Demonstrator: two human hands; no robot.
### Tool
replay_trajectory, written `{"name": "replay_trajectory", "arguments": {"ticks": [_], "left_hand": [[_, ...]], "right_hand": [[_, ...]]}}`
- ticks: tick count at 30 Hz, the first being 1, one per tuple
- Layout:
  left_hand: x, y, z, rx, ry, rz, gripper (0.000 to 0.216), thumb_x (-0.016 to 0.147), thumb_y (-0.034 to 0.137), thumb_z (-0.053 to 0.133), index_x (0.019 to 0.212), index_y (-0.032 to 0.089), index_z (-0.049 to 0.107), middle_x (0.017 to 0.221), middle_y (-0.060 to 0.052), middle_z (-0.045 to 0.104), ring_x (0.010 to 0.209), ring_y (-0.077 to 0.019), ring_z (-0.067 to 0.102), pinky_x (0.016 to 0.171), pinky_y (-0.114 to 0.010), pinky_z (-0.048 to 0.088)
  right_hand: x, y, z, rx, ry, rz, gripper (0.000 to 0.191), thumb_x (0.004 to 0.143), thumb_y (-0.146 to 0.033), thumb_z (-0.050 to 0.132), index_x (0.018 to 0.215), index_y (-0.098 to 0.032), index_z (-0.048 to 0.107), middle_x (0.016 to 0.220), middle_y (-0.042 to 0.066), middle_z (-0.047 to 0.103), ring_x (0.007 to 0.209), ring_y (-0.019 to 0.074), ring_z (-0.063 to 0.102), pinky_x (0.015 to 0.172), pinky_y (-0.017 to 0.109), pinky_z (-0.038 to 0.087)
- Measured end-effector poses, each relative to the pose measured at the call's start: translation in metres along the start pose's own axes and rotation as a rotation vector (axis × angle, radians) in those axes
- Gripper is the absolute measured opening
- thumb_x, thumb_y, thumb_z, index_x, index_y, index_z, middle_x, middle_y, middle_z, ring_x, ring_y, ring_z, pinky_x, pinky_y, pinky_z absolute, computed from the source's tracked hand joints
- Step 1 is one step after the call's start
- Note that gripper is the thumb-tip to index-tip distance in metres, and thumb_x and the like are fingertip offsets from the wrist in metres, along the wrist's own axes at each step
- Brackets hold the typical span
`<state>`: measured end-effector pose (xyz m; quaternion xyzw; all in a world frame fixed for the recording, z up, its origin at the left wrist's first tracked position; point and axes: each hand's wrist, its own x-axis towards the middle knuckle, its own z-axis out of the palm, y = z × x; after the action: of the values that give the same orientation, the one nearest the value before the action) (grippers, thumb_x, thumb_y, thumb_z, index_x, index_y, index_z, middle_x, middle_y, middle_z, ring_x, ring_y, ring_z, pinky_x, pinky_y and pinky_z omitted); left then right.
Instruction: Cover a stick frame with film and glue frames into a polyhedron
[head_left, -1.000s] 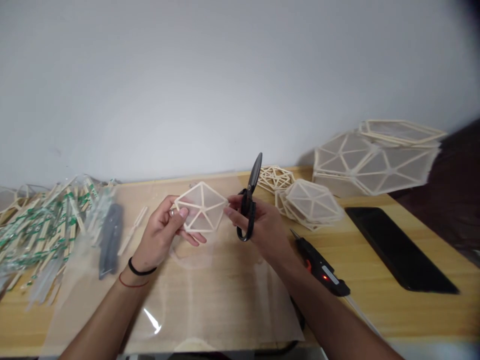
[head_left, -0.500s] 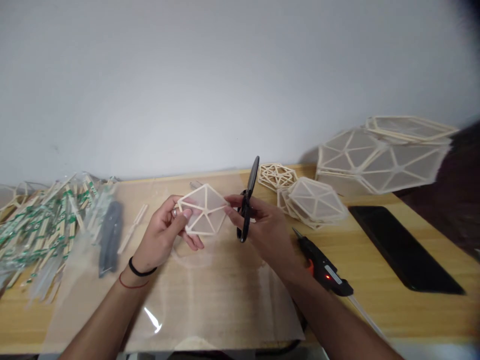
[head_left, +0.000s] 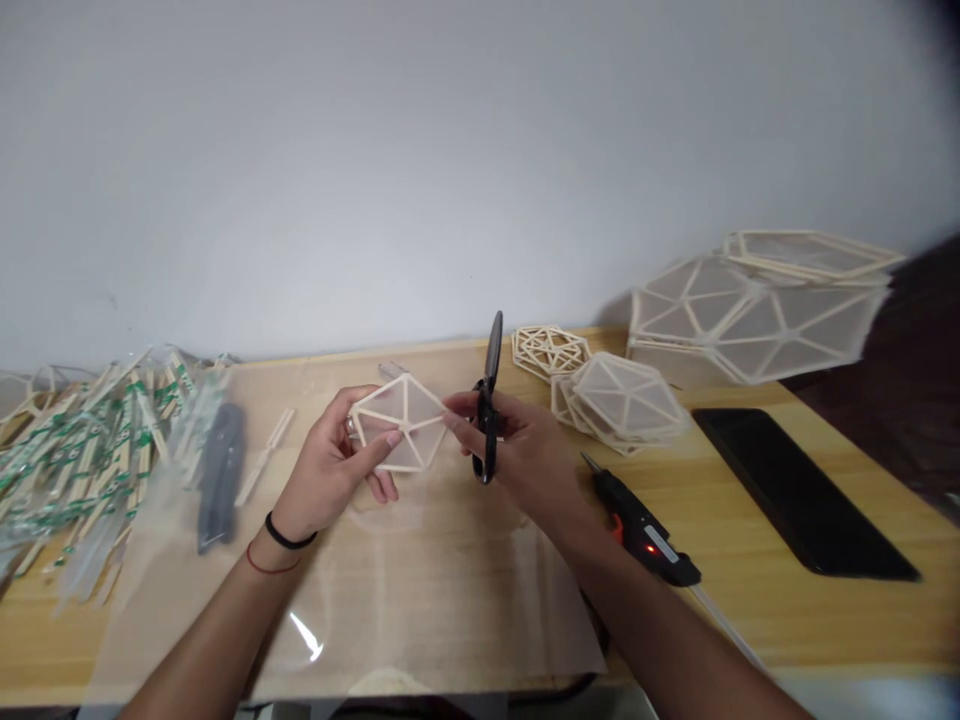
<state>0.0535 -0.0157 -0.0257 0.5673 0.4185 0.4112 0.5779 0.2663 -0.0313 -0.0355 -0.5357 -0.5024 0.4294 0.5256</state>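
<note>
Panel (head_left: 406, 424), five-sided and translucent with pale ribs, is held up above the clear sheet (head_left: 427, 600) between both hands. Its left portion sits clamped in the left hand (head_left: 334, 460): the thumb lies across the front face, its tip just below the hub where the ribs meet, while other fingers support it from behind, two tips showing beneath the lower left edge. At the opposite corner, the right hand (head_left: 525, 450) brings thumb and index tips together on the edge; how firmly they pinch is too small to tell. That same hand also grips black scissors (head_left: 491, 385), blades pointing up, just beside the panel's right corner. Whether fingers pass through the handle loops is hidden. Near the right forearm lies a glue gun (head_left: 637, 525) with a lit red lamp; beyond it, smaller panels (head_left: 630, 400) lie stacked beside bare frames (head_left: 550, 350).
</note>
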Motion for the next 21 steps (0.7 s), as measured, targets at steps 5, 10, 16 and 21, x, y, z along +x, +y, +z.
{"name": "replay_trajectory", "arguments": {"ticks": [5, 10, 16, 21], "left_hand": [[0.0006, 0.0012, 0.0018, 0.018, 0.01, -0.017, 0.061, 0.089, 0.039, 0.079, 0.139, 0.025, 0.048, 0.058, 0.007, 0.067, 0.035, -0.0153, 0.062, 0.033, -0.022, 0.052], [0.0003, 0.0016, 0.0023, 0.013, 0.021, -0.02, 0.066, 0.088, 0.04, 0.08, 0.144, 0.027, 0.049, 0.055, 0.006, 0.065, 0.034, -0.0162, 0.06, 0.03, -0.022, 0.047], [-0.0003, 0.0011, 0.0027, 0.019, 0.022, -0.011, 0.076, 0.087, 0.04, 0.081, 0.152, 0.027, 0.043, 0.049, 0.008, 0.062, 0.032, -0.017, 0.059, 0.031, -0.023, 0.046], [-0.0013, 0.0011, 0.0042, 0.005, 0.021, -0.015, 0.068, 0.087, 0.039, 0.081, 0.145, 0.028, 0.049, 0.059, 0.006, 0.067, 0.034, -0.0146, 0.059, 0.031, -0.022, 0.046]], "right_hand": [[0.0001, -0.0053, 0.0003, -0.005, -0.044, 0.044, 0.035, 0.078, -0.045, 0.079, 0.098, -0.017, 0.082, 0.069, 0.0, 0.067, 0.059, 0.0134, 0.054, 0.054, 0.026, 0.044], [-0.0008, -0.0059, 0.002, 0.014, -0.031, 0.05, 0.036, 0.076, -0.043, 0.08, 0.1, -0.016, 0.082, 0.068, 0.0, 0.066, 0.06, 0.0139, 0.054, 0.055, 0.026, 0.043], [-0.0004, -0.0056, 0.0018, -0.008, -0.039, 0.037, 0.027, 0.077, -0.041, 0.079, 0.09, -0.018, 0.079, 0.064, -0.001, 0.064, 0.059, 0.0139, 0.055, 0.054, 0.026, 0.042], [0.0012, -0.0069, 0.0014, 0.006, -0.052, 0.067, 0.027, 0.077, -0.044, 0.08, 0.085, -0.018, 0.074, 0.062, -0.001, 0.064, 0.056, 0.0142, 0.057, 0.052, 0.025, 0.043]]}}
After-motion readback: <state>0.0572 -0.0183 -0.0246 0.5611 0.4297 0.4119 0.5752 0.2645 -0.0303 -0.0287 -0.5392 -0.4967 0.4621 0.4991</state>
